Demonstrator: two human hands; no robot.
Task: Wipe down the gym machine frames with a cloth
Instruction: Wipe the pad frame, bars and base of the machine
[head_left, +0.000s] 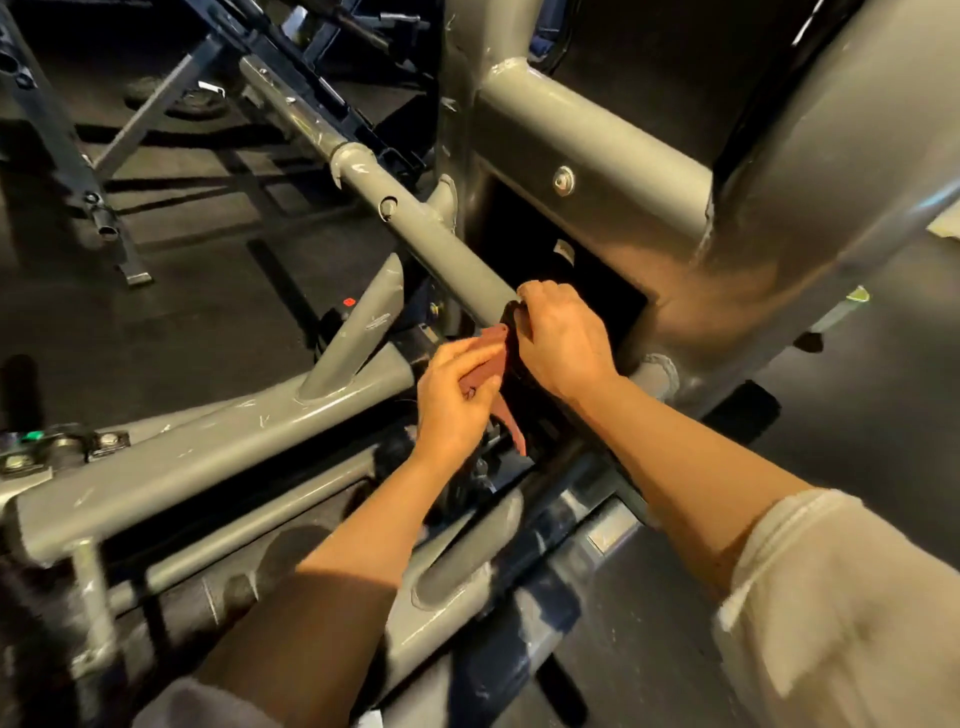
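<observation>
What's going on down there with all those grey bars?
A person is cleaning a gym machine. The left hand holds a reddish cloth bunched up, with a strip hanging down. The right hand grips a dark part at the lower end of a slanted grey frame tube. The cloth sits beside that dark part, between the two hands; whether it touches the tube is hard to tell.

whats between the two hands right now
In the head view, a reddish cloth lies between the left hand and right hand. The left hand grips it; its tail hangs below. Nothing else fills the gap.
</observation>
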